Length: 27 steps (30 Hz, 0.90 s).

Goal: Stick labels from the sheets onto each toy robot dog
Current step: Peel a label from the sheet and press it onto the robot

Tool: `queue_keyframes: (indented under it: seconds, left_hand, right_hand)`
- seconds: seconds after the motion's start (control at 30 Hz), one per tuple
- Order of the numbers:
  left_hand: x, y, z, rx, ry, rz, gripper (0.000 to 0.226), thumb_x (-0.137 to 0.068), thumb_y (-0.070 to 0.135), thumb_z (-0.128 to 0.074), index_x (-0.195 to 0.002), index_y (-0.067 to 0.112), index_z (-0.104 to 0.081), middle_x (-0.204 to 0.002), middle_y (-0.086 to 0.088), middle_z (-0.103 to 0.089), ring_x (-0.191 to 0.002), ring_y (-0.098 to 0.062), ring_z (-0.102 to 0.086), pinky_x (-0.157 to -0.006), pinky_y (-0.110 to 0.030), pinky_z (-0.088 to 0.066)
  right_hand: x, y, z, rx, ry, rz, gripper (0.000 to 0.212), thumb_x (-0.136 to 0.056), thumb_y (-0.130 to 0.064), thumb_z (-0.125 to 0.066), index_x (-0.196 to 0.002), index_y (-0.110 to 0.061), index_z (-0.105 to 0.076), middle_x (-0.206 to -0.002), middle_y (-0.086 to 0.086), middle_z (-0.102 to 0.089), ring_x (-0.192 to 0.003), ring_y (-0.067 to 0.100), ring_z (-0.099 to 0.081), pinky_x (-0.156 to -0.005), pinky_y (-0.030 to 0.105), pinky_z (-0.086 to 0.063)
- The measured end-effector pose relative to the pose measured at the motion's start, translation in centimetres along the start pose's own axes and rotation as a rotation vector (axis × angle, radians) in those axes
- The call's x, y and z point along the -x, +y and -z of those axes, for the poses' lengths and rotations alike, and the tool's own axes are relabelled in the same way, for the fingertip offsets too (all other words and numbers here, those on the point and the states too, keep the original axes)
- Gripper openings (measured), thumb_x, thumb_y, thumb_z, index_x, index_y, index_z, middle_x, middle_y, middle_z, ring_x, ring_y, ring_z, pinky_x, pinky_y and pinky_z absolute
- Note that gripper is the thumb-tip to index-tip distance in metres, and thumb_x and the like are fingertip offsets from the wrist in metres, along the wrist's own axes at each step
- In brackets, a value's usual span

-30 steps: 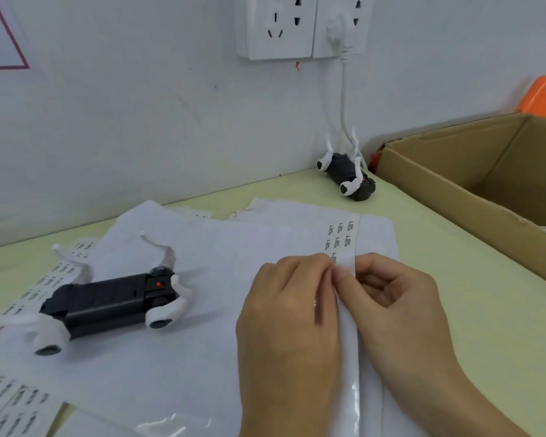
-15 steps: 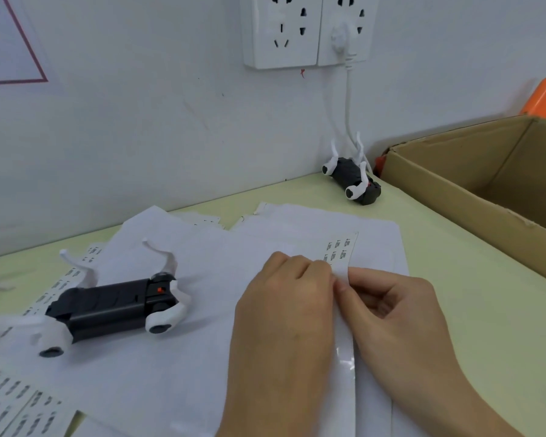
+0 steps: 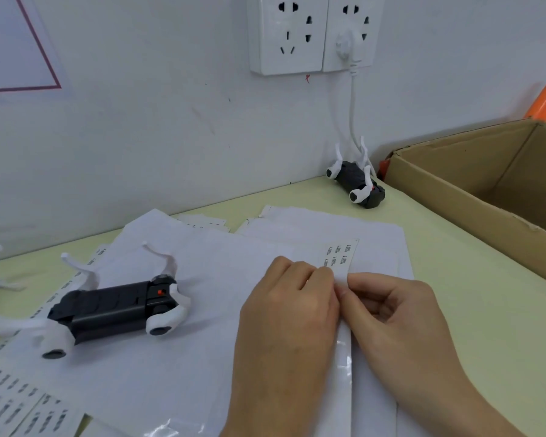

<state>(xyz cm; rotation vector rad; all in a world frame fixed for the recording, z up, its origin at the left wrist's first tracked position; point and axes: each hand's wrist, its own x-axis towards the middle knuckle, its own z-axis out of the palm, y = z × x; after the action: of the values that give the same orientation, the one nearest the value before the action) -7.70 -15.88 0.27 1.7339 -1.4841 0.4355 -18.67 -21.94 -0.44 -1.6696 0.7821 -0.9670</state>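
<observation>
Both hands meet at the middle of the view on a narrow label strip (image 3: pixel 341 260) that runs from the near edge toward twelve o'clock across the white sheets (image 3: pixel 221 266) covering the pale green table (image 3: pixel 473 298). The left hand (image 3: pixel 289 313) lies knuckles up, fingers curled, its fingertips pinching the strip's left edge; the right hand (image 3: pixel 394 313) sits just at its three o'clock, fingers curled and thumb and forefinger pinching the same strip from the right, so the two sets of fingertips touch. Beyond the fingertips, toward twelve o'clock, the strip's free end shows two columns of small printed labels; the print is too small to read. At nine o'clock from the hands a toy robot dog (image 3: pixel 108 313) lies on its back on the sheets, black body, white legs pointing up, a small red dot near its right end. A second toy robot dog (image 3: pixel 356 184) lies belly up at one o'clock, against the wall (image 3: pixel 139 137), beside the corner of a cardboard box (image 3: pixel 454 190) that fills the two o'clock side. More label sheets (image 3: pixel 16 411) lie at eight o'clock by the near edge. On the wall at twelve o'clock a double socket (image 3: pixel 297 36) holds a white plug (image 3: pixel 347 45) whose cable drops toward the far dog.
</observation>
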Motion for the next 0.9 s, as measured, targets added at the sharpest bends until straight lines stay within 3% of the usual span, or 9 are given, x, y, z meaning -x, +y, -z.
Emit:
queue_keyframes:
  seconds: [0.1,0.2,0.5,0.63,0.77,0.9]
  left_hand:
    - [0.1,-0.1,-0.2,0.024,0.027,0.000,0.016,-0.085,0.014,-0.059,-0.072,0.009,-0.067,-0.072,0.001,-0.063,-0.069,-0.022,-0.058,-0.054,-0.036,-0.050]
    - [0.2,0.0,-0.4,0.056,0.054,0.014,0.008,-0.083,0.011,-0.067,-0.075,0.010,-0.068,-0.077,0.003,-0.065,-0.073,-0.020,-0.059,-0.060,-0.034,-0.049]
    - [0.2,-0.1,-0.7,0.200,0.084,0.126,0.004,-0.082,0.010,-0.070,-0.078,0.012,-0.069,-0.080,0.007,-0.067,-0.075,-0.018,-0.059,-0.065,-0.025,-0.045]
    - [0.1,-0.1,-0.6,0.221,0.056,0.130,0.015,-0.088,0.018,-0.059,-0.078,0.013,-0.069,-0.081,0.007,-0.066,-0.075,-0.018,-0.059,-0.065,-0.026,-0.044]
    - [0.1,0.1,-0.6,0.154,0.036,0.093,0.006,-0.084,0.010,-0.068,-0.078,0.011,-0.070,-0.078,0.004,-0.067,-0.071,-0.020,-0.060,-0.063,-0.030,-0.045]
    - [0.1,0.1,-0.5,0.082,0.001,0.064,0.007,-0.083,0.012,-0.068,-0.077,0.012,-0.069,-0.074,0.003,-0.067,-0.067,-0.021,-0.061,-0.059,-0.033,-0.046]
  right_hand:
    - [-0.1,0.0,0.0,-0.016,0.054,-0.028,0.022,-0.089,-0.006,-0.065,-0.068,-0.007,-0.070,-0.063,0.012,-0.067,-0.060,0.010,-0.061,-0.057,0.019,-0.048]
    - [-0.2,-0.4,0.1,-0.069,0.108,-0.066,0.022,-0.086,-0.007,-0.070,-0.071,-0.022,-0.076,-0.067,-0.004,-0.074,-0.063,0.006,-0.070,-0.059,0.010,-0.050]
    - [-0.2,-0.9,0.3,-0.147,0.093,-0.127,0.018,-0.088,-0.010,-0.069,-0.075,-0.018,-0.078,-0.074,0.000,-0.076,-0.069,0.008,-0.072,-0.061,0.009,-0.049]
    - [-0.2,-0.8,0.4,-0.140,0.084,-0.106,0.019,-0.088,-0.009,-0.068,-0.075,-0.019,-0.078,-0.074,0.000,-0.076,-0.071,0.009,-0.072,-0.063,0.010,-0.049]
    - [-0.2,-0.3,0.3,-0.088,0.103,-0.052,0.023,-0.088,-0.007,-0.069,-0.074,-0.023,-0.077,-0.071,-0.002,-0.075,-0.068,0.009,-0.071,-0.062,0.012,-0.051]
    - [-0.1,0.1,0.1,0.004,0.112,-0.001,0.023,-0.090,-0.007,-0.067,-0.074,-0.020,-0.077,-0.070,0.003,-0.074,-0.070,0.024,-0.071,-0.062,0.027,-0.056]
